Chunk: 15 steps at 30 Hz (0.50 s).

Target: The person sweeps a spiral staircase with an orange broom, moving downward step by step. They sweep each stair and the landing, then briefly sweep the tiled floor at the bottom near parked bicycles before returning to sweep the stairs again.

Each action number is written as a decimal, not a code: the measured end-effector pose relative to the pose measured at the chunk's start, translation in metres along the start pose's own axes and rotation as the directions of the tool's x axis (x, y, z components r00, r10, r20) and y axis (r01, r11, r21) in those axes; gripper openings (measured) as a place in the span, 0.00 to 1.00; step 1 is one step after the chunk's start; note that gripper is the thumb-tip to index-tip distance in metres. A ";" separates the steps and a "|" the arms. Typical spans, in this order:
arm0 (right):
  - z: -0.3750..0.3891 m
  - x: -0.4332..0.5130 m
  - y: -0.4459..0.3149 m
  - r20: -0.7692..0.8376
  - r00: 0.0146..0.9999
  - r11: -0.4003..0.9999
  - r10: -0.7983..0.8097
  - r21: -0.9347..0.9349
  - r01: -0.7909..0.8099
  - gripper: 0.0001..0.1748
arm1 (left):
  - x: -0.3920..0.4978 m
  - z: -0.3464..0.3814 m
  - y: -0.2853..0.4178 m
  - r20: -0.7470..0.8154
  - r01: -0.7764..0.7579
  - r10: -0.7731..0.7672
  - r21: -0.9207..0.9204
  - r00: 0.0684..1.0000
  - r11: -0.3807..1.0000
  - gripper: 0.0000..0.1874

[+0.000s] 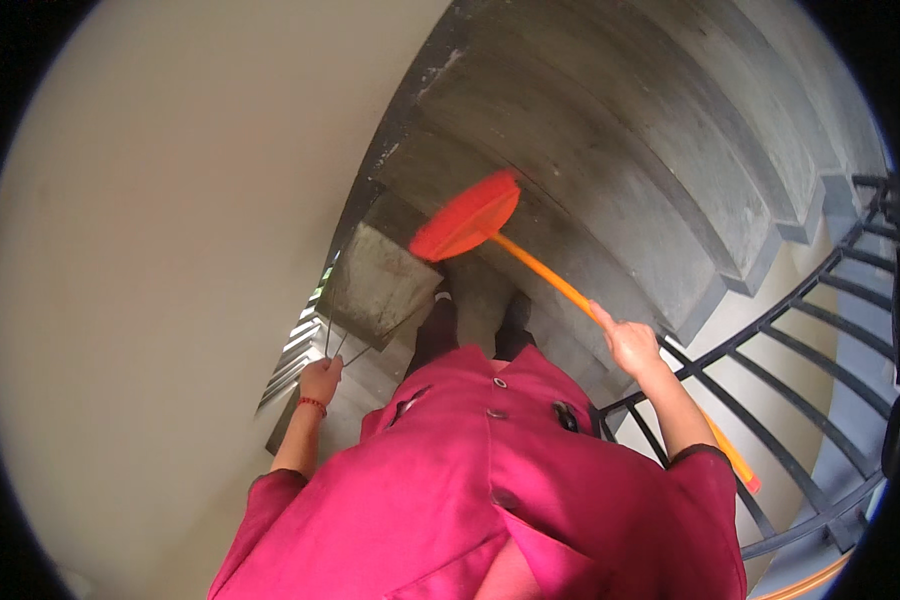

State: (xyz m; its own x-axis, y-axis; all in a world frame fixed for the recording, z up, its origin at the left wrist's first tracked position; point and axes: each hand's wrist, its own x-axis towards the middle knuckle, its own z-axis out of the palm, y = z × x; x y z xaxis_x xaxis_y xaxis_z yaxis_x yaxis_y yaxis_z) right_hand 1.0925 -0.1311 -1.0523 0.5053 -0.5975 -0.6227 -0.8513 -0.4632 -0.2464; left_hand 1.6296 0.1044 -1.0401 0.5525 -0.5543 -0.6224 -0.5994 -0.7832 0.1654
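My right hand (630, 343) is closed around the orange handle of a broom (546, 271). The red bristled head (469, 217) hangs over the concrete steps, off to the upper left of that hand; whether it touches a step I cannot tell. At the lower left, my left hand (322, 379), with a red bead bracelet at the wrist, grips thin wires or cords. These run up to a square, greyish, dirt-marked dustpan or tray (390, 281), which lies close to the wall, left of my feet. The handle's far end passes behind my right forearm.
Concrete stairs (607, 150) curve up to the upper right. A pale wall (157, 225) fills the left side, with a dark skirting strip along the steps. Black metal railings (765, 322) run down the right side. A slatted, bright opening (296, 349) lies beside my left hand.
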 end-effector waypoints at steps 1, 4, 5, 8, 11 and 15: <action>-0.014 0.022 -0.012 0.012 0.999 0.997 -0.038 -0.067 0.039 0.36 | 0.003 0.000 -0.012 -0.010 0.037 -0.037 -0.008 0.999 0.999 0.28; -0.039 0.095 -0.061 0.109 0.983 0.979 -0.149 -0.123 0.162 0.33 | 0.017 -0.006 -0.055 -0.007 0.107 -0.108 -0.095 0.994 0.990 0.28; -0.044 0.121 -0.079 0.054 0.978 0.967 -0.202 -0.150 0.208 0.36 | 0.022 -0.008 -0.071 -0.013 0.136 -0.138 -0.115 0.990 0.984 0.27; -0.054 0.212 -0.132 0.133 0.962 0.936 -0.238 -0.231 0.264 0.38 | 0.031 -0.012 -0.120 0.020 0.229 -0.229 -0.182 0.973 0.956 0.27; -0.062 0.283 -0.171 0.169 0.942 0.906 -0.289 -0.271 0.326 0.32 | 0.026 -0.010 -0.160 0.108 0.419 -0.406 -0.273 0.908 0.866 0.26; -0.073 0.330 -0.194 0.171 0.966 0.939 -0.195 -0.252 0.234 0.22 | 0.018 -0.010 -0.183 0.182 0.485 -0.457 -0.481 0.870 0.731 0.21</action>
State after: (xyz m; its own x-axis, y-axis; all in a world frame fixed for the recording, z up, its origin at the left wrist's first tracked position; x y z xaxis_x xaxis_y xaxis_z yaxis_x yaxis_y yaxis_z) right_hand 1.4352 -0.2862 -1.1560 0.6296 -0.3746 -0.6806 -0.6454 -0.7399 -0.1897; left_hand 1.7548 0.2353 -1.0738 0.6497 -0.0730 -0.7567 0.1081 -0.9764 0.1870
